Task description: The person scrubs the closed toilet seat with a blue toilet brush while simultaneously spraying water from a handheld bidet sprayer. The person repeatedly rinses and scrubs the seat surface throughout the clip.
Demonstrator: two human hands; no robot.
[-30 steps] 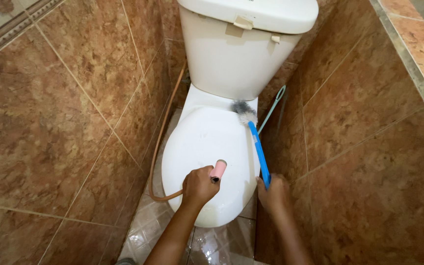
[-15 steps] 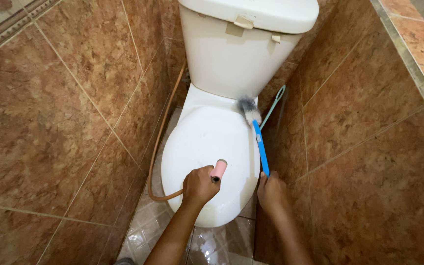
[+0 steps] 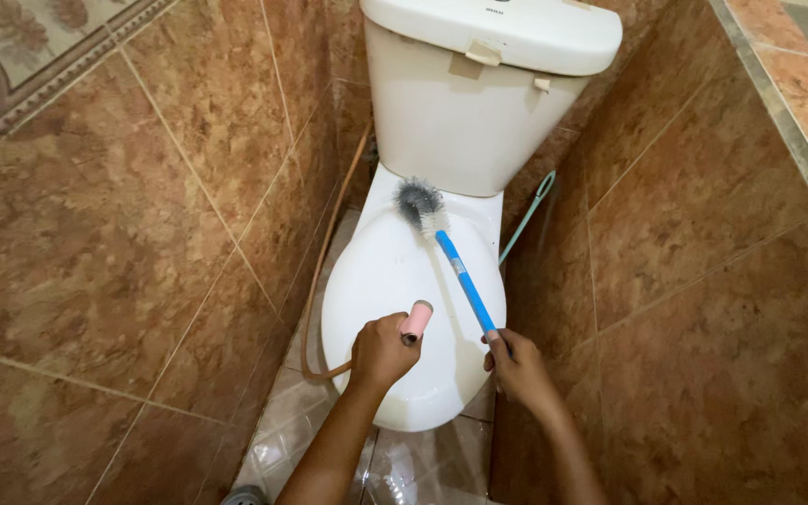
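Head view, change: brush head (image 3: 420,205) is now lying at the lid's rear centre, having shifted leftward from the right edge.
Right hand (image 3: 513,363): fingers are clasping the blue toilet brush (image 3: 460,277) by its handle.
Left hand (image 3: 381,351): fingers are wrapping the pink spray nozzle (image 3: 415,322) over the closed toilet lid (image 3: 395,281).
Count: one toilet, one brush, one nozzle, one brown hose (image 3: 329,243), two hands.
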